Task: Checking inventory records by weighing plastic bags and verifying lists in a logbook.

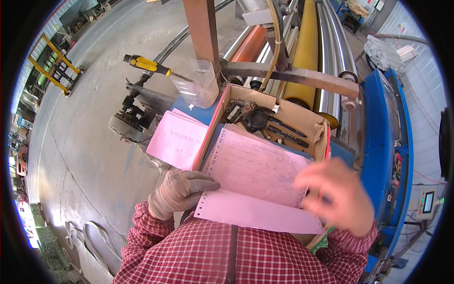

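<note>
Holding the near-left edge of a stack of pink forms (257, 182) is my gloved left hand (176, 193), fingers closed on the paper's lower corner. Further left and up lies a separate pink sheet (178, 138) on the blue machine top (194, 115), beside a clear plastic cup (196, 83) with a yellow-handled screwdriver (149, 65) resting on it. The forms lie across an open cardboard box (302, 116) holding dark tools (265, 122). My bare right hand (338, 194) is blurred over the forms' right edge; I cannot tell whether it grips them. Beyond run yellow and orange rollers (305, 52).
</note>
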The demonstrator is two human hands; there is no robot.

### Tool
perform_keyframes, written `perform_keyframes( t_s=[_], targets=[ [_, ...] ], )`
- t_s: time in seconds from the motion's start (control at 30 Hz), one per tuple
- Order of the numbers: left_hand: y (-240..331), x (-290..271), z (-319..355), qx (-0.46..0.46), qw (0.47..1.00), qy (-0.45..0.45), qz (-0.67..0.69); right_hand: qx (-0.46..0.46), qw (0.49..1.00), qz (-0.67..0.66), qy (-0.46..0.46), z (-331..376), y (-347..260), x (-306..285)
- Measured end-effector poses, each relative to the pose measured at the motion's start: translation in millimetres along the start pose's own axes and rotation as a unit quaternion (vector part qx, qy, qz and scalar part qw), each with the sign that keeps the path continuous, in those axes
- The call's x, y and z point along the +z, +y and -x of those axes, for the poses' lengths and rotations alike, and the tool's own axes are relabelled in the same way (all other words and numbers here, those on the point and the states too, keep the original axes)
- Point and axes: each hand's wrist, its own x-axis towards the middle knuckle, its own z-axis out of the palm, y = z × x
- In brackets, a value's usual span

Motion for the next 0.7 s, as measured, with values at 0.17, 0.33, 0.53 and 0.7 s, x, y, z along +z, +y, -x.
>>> perform_keyframes(
  t_s=[0.17,0.33,0.53,0.7],
  targets=[
    [-3,0,-5,0.034,0.999,-0.013,0.006,0.107,0.994,-0.016,0.002,-15,89,26],
    [-3,1,-3,0.020,1.000,-0.002,0.001,0.116,0.993,0.035,-0.007,-38,101,83],
    [-2,1,-2,0.008,1.000,0.000,0.000,0.065,0.993,0.090,0.028,-49,97,105],
    [0,1,-3,0.002,1.000,0.009,0.008,0.073,0.994,0.084,0.025,-48,100,109]
  ],
)
